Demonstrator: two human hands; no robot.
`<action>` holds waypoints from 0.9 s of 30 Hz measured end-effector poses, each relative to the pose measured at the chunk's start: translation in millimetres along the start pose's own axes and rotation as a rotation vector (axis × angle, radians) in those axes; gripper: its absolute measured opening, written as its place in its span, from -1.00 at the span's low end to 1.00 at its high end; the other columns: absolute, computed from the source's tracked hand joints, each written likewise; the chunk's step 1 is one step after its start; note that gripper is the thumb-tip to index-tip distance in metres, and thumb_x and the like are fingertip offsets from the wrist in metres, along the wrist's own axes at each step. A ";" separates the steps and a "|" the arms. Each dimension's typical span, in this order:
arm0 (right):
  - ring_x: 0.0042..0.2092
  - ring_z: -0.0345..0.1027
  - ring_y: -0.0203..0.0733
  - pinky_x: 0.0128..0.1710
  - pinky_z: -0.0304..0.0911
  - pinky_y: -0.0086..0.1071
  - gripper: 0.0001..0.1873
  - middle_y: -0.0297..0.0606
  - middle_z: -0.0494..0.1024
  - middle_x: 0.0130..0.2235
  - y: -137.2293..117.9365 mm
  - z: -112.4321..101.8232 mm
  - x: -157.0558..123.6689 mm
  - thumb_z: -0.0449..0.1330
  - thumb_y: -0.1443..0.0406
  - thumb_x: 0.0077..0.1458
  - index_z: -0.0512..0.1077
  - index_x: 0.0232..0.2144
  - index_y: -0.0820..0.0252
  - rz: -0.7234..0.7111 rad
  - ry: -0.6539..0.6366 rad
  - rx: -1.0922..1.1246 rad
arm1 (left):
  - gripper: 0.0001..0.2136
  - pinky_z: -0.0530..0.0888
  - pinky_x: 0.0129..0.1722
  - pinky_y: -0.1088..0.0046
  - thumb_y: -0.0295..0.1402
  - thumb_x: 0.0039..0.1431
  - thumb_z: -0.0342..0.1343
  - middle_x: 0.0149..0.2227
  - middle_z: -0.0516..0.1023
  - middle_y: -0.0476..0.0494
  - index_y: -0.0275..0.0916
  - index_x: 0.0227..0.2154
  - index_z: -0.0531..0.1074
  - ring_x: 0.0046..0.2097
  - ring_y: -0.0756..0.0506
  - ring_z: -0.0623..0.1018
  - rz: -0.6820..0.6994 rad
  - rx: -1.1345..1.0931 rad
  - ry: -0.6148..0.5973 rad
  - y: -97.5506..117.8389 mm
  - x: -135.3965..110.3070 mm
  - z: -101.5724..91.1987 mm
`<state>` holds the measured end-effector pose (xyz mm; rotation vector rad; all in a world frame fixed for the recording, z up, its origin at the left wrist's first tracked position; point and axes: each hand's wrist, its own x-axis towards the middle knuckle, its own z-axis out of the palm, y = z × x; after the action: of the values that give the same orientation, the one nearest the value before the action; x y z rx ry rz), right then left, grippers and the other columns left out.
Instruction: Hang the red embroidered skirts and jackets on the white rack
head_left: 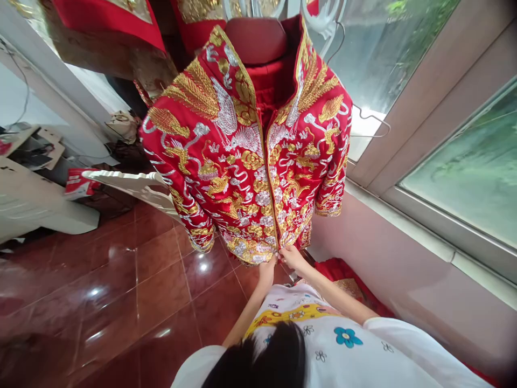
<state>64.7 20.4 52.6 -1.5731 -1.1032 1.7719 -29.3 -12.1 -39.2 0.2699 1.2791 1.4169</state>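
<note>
Our left hand [266,270] and right hand [295,260] are side by side, fingers pinching the bottom front edges of the red jacket [238,178], which hangs right in front of us. Down low those edges nearly meet, so we'd call that bit lined up; can't tell if anything's fastened. Farther up, the collar [232,59] gapes, not closed yet.

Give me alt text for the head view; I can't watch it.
The person's left hand and right hand pinch the bottom front edges of a red fabric stand-collared jacket densely embroidered in gold and silver. Shiny reddish-brown floor tiles spread at lower left; a glass window is at right.
</note>
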 end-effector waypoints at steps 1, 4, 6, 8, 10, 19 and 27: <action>-0.72 -0.22 -0.47 -0.69 -0.29 -0.50 -0.75 -0.48 0.08 -0.79 -10.8 -2.4 0.4 0.00 0.35 -0.11 0.23 -0.76 0.20 0.019 -0.029 0.010 | -0.79 0.35 0.01 0.28 -0.40 -0.24 0.37 -0.44 0.57 -0.10 -0.30 -0.48 0.50 -0.18 -0.14 0.54 0.015 0.013 -0.003 -0.6 1.6 1.8; -0.73 -0.23 -0.48 -0.70 -0.32 -0.50 -0.75 -0.48 0.09 -0.79 -53.4 -10.2 1.9 0.06 0.33 -0.13 0.21 -0.77 0.20 0.004 -0.083 0.047 | -0.77 0.35 0.01 0.31 -0.36 -0.24 0.37 -0.36 0.59 -0.12 -0.28 -0.45 0.50 -0.17 -0.12 0.54 0.054 0.053 -0.002 -2.4 4.9 6.7; -0.71 -0.22 -0.49 -0.69 -0.30 -0.50 -0.77 -0.49 0.09 -0.78 -82.8 -13.7 1.6 0.08 0.32 -0.13 0.24 -0.75 0.21 -0.068 -0.090 0.076 | -0.75 0.36 0.00 0.33 -0.33 -0.20 0.36 -0.31 0.59 -0.14 -0.28 -0.41 0.51 -0.16 -0.11 0.53 0.060 0.079 0.002 -3.2 5.4 9.2; -0.70 -0.19 -0.49 -0.69 -0.29 -0.51 -0.80 -0.49 0.12 -0.76 -104.6 -14.5 -0.6 0.07 0.30 -0.11 0.29 -0.69 0.22 -0.138 -0.098 0.099 | -0.76 0.38 -0.04 0.35 -0.29 -0.16 0.34 -0.29 0.59 -0.17 -0.28 -0.40 0.50 -0.17 -0.11 0.54 0.050 0.115 0.004 -2.9 4.0 11.2; -0.70 -0.18 -0.49 -0.69 -0.29 -0.51 -0.80 -0.50 0.13 -0.75 -115.7 -13.7 -4.1 0.05 0.27 -0.09 0.30 -0.66 0.22 -0.166 -0.107 0.108 | -0.77 0.41 -0.09 0.37 -0.23 -0.08 0.29 -0.29 0.58 -0.18 -0.27 -0.41 0.48 -0.19 -0.10 0.55 0.038 0.156 0.001 -0.6 -0.1 12.4; -0.73 -0.19 -0.50 -0.70 -0.34 -0.51 -0.81 -0.50 0.10 -0.78 -132.5 -16.2 -12.6 0.04 0.30 -0.13 0.31 -0.68 0.27 -0.162 -0.194 0.039 | -0.80 0.39 -0.20 0.34 -0.22 -0.03 0.22 -0.47 0.52 -0.13 -0.26 -0.53 0.43 -0.29 -0.15 0.54 0.339 0.793 -0.052 72.3 -38.9 39.6; -0.73 -0.25 -0.51 -0.70 -0.37 -0.52 -0.78 -0.53 0.05 -0.78 -138.2 -5.6 -24.9 -0.03 0.38 -0.05 0.19 -0.69 0.23 -0.117 -0.205 0.092 | -0.73 0.38 -0.25 0.41 -0.43 0.22 -0.12 -0.36 0.58 -0.25 -0.28 -0.37 0.50 -0.24 -0.14 0.58 0.678 1.614 0.071 151.6 -26.1 100.4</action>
<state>56.6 74.9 181.9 -1.2687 -1.1649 1.9069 -29.9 56.6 131.1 1.8477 2.2620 0.5185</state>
